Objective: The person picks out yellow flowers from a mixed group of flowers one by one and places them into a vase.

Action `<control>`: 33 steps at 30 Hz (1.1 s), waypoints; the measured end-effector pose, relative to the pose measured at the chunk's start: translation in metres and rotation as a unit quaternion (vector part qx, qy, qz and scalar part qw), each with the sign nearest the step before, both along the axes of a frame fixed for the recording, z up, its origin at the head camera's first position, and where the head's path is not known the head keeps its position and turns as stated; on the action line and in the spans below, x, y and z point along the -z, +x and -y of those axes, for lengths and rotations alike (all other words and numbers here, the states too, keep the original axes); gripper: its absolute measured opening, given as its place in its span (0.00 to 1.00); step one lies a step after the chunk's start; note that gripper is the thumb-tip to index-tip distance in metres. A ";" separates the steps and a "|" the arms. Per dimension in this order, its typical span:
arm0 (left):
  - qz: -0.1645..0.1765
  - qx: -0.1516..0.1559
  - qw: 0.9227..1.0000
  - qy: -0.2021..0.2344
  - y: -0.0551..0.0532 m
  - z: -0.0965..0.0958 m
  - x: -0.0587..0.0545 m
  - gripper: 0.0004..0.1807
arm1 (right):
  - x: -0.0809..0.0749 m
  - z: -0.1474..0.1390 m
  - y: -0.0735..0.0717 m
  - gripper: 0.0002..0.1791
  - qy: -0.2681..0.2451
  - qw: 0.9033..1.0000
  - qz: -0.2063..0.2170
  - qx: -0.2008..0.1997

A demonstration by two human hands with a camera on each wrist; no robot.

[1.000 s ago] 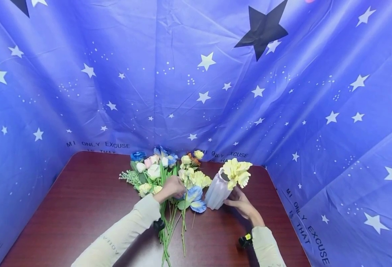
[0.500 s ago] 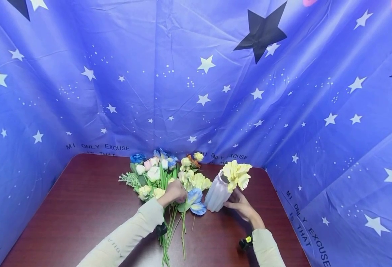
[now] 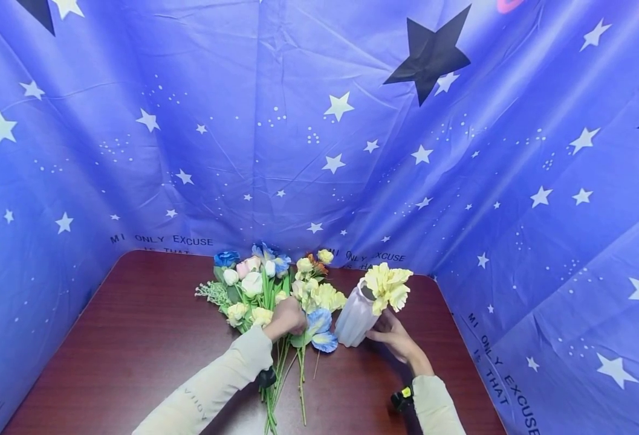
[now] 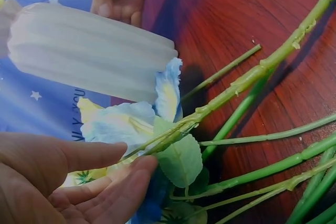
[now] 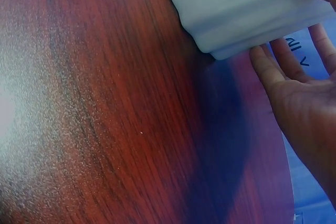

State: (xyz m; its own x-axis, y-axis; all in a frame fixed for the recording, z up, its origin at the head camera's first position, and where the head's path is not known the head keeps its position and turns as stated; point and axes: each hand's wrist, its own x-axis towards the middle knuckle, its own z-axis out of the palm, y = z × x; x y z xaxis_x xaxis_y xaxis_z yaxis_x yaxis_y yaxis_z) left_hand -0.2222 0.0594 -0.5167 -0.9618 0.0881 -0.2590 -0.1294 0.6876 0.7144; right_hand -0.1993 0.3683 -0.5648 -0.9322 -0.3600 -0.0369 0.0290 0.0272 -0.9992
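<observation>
My left hand point(image 3: 289, 315) is over the stems of a pile of flowers. In the left wrist view its thumb and forefinger pinch a yellow-green flower stem point(image 4: 231, 88) beside a small green leaf point(image 4: 181, 160). A blue iris point(image 3: 321, 330) lies just right of that hand. On the right, my right hand point(image 3: 394, 336) holds a pale ribbed vase point(image 3: 354, 320) low on its side, with the thumb and fingers about it in the right wrist view point(image 5: 257, 17). One ruffled yellow flower point(image 3: 389, 286) stands in the vase's mouth; its stem is hidden inside.
White and pink tulips point(image 3: 251, 283), a blue rose point(image 3: 227, 258) and small yellow roses point(image 3: 237, 313) lie left of my left hand. More yellow flowers point(image 3: 327, 296) lie between hand and vase. The dark red table point(image 3: 134, 338) ends at a blue starry curtain point(image 3: 216, 151).
My left hand and forearm have shifted slightly right among the stems. The right hand and vase keep their place, and the head view has tilted a little.
</observation>
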 end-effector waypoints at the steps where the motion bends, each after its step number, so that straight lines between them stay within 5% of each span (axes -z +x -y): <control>1: -0.006 0.001 1.000 -0.012 0.000 -0.001 0.000 0.16 | 0.000 0.000 0.000 0.54 0.001 1.000 0.001 0.001; 6: -0.026 -0.002 0.998 -0.051 -0.001 -0.004 0.003 0.18 | -0.001 0.001 0.000 0.54 0.007 1.000 -0.001 0.001; 16: -0.015 -0.019 0.999 -0.031 -0.003 -0.005 0.005 0.16 | 0.001 0.000 0.001 0.49 -0.009 1.000 -0.016 -0.006; 26: -0.014 -0.012 0.995 0.101 0.000 0.003 0.007 0.09 | -0.002 0.001 0.002 0.44 -0.023 1.000 -0.019 -0.008; 33: 0.004 -0.015 0.992 0.124 -0.005 0.005 0.002 0.16 | -0.002 0.002 0.001 0.47 -0.026 0.999 -0.019 -0.008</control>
